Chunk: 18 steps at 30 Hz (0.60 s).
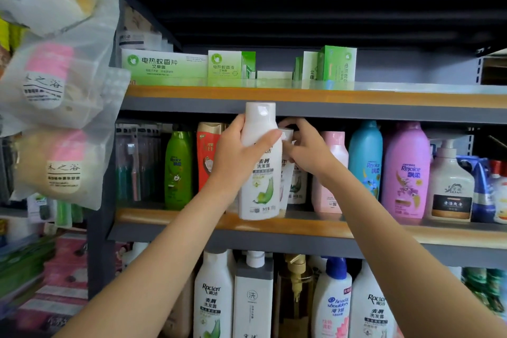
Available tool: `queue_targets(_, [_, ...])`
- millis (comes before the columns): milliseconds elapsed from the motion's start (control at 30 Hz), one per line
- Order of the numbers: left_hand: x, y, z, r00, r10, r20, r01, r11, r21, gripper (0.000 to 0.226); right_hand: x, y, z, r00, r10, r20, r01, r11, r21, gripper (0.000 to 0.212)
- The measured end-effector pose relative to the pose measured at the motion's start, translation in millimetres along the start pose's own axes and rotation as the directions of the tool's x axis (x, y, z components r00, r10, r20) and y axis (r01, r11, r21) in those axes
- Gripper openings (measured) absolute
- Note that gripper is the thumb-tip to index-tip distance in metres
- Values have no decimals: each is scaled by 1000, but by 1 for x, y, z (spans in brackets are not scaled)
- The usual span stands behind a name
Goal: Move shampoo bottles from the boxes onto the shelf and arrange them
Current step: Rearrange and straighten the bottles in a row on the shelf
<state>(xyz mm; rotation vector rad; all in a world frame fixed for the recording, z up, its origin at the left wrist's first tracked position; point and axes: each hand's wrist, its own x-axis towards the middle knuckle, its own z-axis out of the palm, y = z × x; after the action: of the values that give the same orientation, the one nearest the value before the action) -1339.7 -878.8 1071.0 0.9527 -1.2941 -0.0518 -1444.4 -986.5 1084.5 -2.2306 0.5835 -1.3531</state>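
Gripping a white bottle (260,162) upright, left hand (236,156) (right hand (307,151) reaches behind)

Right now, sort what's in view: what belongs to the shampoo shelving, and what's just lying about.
Job:
left hand gripping white shampoo bottle
right hand on a second white bottle
middle shelf

Lying about:
green mosquito-repellent boxes
bagged sponges
toothbrush packs
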Motion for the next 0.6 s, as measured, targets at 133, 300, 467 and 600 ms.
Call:
queue_targets(133, [-8,-8,-10,983,-139,117,154,980,-126,14,-12,-9,-3,999,-34,16,32,994,101,27])
queue_targets(300, [-17,-22,-17,953,-218,210,269,928,-256,24,-24,-12,2,997,-76,3,74,983,167,34])
queue_targets(467, [-14,-20,-19,936,-214,278,290,918,-270,37,-22,-15,0,994,-95,-49,103,974,202,25])
queue_targets(600, [-11,-21,-16,931,-236,280,308,918,-251,24,-18,-7,3,1000,-13,-20,16,987,160,30])
